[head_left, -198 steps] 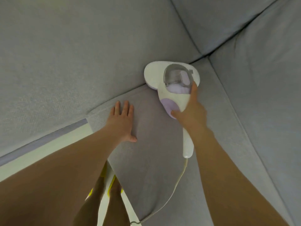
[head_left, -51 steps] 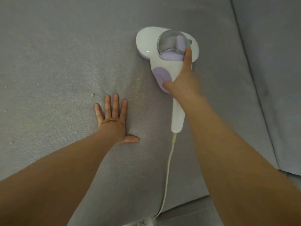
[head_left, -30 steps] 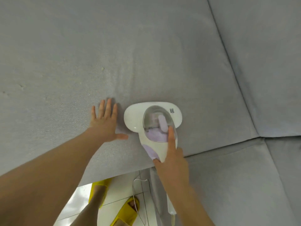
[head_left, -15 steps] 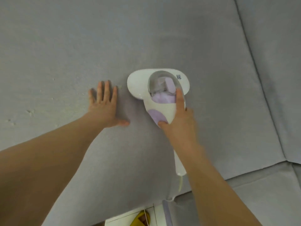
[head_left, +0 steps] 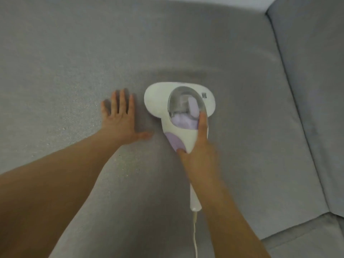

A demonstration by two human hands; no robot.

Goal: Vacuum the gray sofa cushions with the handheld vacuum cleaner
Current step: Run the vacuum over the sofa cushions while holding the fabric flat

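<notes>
Head view: the white and lilac handheld vacuum cleaner (head_left: 179, 116) is held flat on the broad gray fabric sofa cushion (head_left: 74, 62), its handle wrapped by the right hand (head_left: 197, 153), forefinger extended. The left hand (head_left: 120, 121) is pressed flat, fingers straight, holding nothing. Slow, overlapping strokes are advised. Compared with half a second earlier, the yellow slipper is no longer in view.

Gray sofa cushion (head_left: 74, 53) — broad bare fabric ahead and to the left. Obstacles: left hand (head_left: 119, 120) flat on the cushion; handheld vacuum cleaner (head_left: 180, 112) just beside it, narrow gap between; cord (head_left: 194, 237) trailing back. Right — raised adjoining cushion (head_left: 316, 90) bounds passage.
</notes>
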